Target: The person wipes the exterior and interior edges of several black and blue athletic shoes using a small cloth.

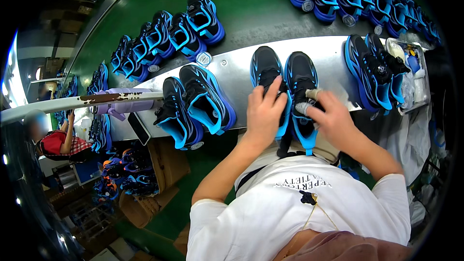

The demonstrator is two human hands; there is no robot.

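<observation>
On the pale metal workbench [232, 75], two hands worked over a pair of black-and-blue sports shoes.

The left hand [263, 113] lay flat across the heel end of the left black-and-blue shoe [266, 70], fingers spread and curled over its collar, pinning it down; the shoe's toe pointed away from the person, past the fingertips. The right hand [333, 118] was closed around a small grey-white cloth [305, 101] and pressed it against the tongue of the right black-and-blue shoe [300, 75], which stood touching its partner, directly under and ahead of that hand. Another pair of the same shoes [193, 104] sat to the left on the bench, a third pair [374, 70] to the right beside a clear plastic tray [421, 75]. More shoes [159, 38] lined the green conveyor belt [251, 5] beyond.
</observation>
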